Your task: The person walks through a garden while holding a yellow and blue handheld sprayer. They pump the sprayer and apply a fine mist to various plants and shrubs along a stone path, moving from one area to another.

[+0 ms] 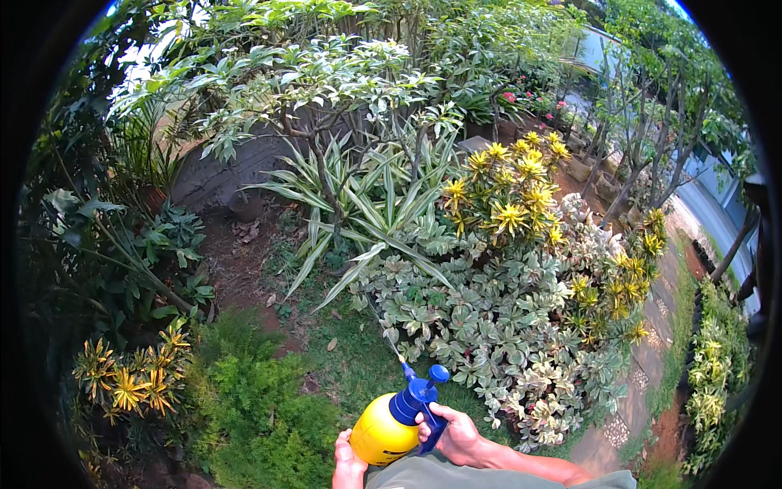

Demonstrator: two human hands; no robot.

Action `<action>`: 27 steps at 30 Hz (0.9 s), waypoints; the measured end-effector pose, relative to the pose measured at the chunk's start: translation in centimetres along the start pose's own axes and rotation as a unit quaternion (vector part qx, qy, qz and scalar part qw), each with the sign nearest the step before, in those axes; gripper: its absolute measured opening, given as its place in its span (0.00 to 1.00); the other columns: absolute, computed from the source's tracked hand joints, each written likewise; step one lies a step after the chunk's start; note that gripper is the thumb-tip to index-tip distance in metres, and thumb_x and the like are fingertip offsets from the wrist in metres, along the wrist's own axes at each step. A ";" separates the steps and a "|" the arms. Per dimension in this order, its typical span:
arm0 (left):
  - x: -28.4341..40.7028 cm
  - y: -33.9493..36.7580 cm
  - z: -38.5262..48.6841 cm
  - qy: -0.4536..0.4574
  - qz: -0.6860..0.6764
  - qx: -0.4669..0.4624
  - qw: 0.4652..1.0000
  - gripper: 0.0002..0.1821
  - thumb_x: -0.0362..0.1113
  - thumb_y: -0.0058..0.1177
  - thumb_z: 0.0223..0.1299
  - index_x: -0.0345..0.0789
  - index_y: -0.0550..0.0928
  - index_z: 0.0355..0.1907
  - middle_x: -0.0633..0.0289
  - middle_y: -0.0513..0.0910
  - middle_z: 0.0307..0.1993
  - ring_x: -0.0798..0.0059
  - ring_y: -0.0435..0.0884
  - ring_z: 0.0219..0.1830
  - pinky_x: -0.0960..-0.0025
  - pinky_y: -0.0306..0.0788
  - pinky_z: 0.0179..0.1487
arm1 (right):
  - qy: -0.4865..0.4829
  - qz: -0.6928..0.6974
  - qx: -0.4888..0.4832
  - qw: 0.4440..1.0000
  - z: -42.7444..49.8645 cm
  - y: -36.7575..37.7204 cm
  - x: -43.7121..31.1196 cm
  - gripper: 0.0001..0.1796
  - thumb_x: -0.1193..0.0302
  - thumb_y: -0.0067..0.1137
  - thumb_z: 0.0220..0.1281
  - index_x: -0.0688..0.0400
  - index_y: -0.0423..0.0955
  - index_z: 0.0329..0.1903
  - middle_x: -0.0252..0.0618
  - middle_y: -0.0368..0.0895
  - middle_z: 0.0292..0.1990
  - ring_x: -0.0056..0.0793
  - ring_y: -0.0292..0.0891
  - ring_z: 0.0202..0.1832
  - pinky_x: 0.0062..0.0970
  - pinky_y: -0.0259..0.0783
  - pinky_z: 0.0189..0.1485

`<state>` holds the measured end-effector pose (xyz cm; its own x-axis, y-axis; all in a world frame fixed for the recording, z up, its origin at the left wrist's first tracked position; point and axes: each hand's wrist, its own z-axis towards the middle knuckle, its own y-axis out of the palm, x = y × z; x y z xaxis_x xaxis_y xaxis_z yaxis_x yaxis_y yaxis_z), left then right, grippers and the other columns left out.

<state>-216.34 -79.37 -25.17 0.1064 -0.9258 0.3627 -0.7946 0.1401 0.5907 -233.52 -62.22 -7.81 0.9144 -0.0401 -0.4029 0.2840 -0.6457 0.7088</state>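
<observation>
A yellow pump sprayer [380, 433] with a blue pump head [421, 391] is held tilted in front of my body. My right hand [459, 439] grips its blue handle, the thumb up near the trigger area. Cupped at the base of the yellow bottle is my left hand [349, 463], partly cut off by the lower edge of the view. The nozzle [403, 362] points away from me, and a thin stream of liquid leaves it toward the variegated, pale-leaved shrubs [476, 299]. Beyond them a clump of striped, strap-leaved plants [372, 189] fans out.
Yellow crotons [507, 189] rise behind the shrubs, and another croton [131, 388] grows at left. A feathery green bush [263, 403] stands close on my left. Small trees [317, 159] branch overhead. A paved path [641, 373] curves along the right.
</observation>
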 end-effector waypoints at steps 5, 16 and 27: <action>-4.5 1.2 -0.1 0.010 -0.041 0.070 0.997 0.22 0.43 0.34 0.59 0.31 0.78 0.44 0.51 0.82 0.45 0.55 0.80 0.46 0.51 0.70 0.55 | 0.015 -0.012 -0.051 0.999 -2.0 -2.7 -1.6 0.20 0.56 0.43 0.69 0.62 0.73 0.38 0.34 0.73 0.25 0.27 0.68 0.31 0.27 0.64 0.42; -15.6 4.0 -4.7 0.056 -0.076 0.128 0.987 0.18 0.43 0.36 0.63 0.33 0.76 0.42 0.51 0.82 0.41 0.56 0.81 0.43 0.52 0.72 0.50 | 0.016 -0.017 -0.050 0.998 -8.9 -10.6 -2.7 0.21 0.56 0.42 0.67 0.62 0.72 0.36 0.37 0.73 0.22 0.31 0.67 0.28 0.30 0.64 0.39; -19.7 8.4 -9.6 0.014 -0.133 0.151 0.979 0.17 0.42 0.37 0.64 0.33 0.76 0.43 0.52 0.82 0.39 0.57 0.81 0.41 0.53 0.72 0.49 | 0.030 0.011 0.038 0.999 -14.0 -13.0 -2.5 0.17 0.55 0.45 0.65 0.57 0.70 0.34 0.34 0.71 0.22 0.29 0.65 0.26 0.27 0.61 0.34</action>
<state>-219.36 -56.60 -20.42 0.3462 -0.9051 0.2468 -0.8769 -0.2186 0.4282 -235.45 -43.05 -7.86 0.9365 -0.0109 -0.3505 0.2425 -0.7017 0.6699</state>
